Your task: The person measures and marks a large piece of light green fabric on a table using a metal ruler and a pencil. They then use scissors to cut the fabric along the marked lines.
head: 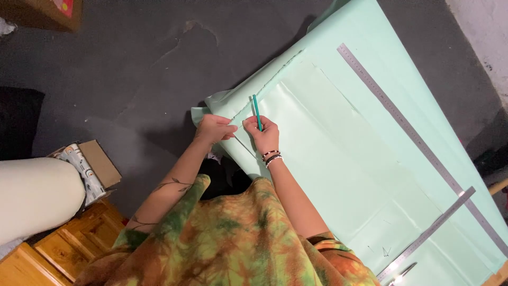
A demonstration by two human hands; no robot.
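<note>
mint-green fabric (338, 159) lay spread flat, a big smooth sheet running away from the person on a slant. a lighter, glossier panel sat over its middle, faint crease lines crossing it. the sheet's near-left corner was folded and slightly rumpled, with a narrow raw edge running up from it.

edges and room, all taken from the fabric: dark grey floor (132, 69) lay open along its left side, wide and bare. a long steel ruler (402, 124) lay on the sheet close to its right edge, in line with that edge. a shorter steel ruler (426, 235) crossed the sheet's near end and met the long one at an angle. scissors (403, 274) showed partly at the sheet's near end, just below the short ruler. a whitish wall (484, 37) rose beyond the right edge. well left of the sheet sat a wooden cabinet (69, 241) and a cardboard box (100, 164).

hands: left hand (214, 128) rested at the folded corner, fingers curled together and pressing the fabric's edge. right hand (264, 132), just beside it on the sheet, fingers closed around a green pencil (256, 111) standing tilted, tip down on the fabric. beaded bracelets (271, 157) circled that wrist.
</note>
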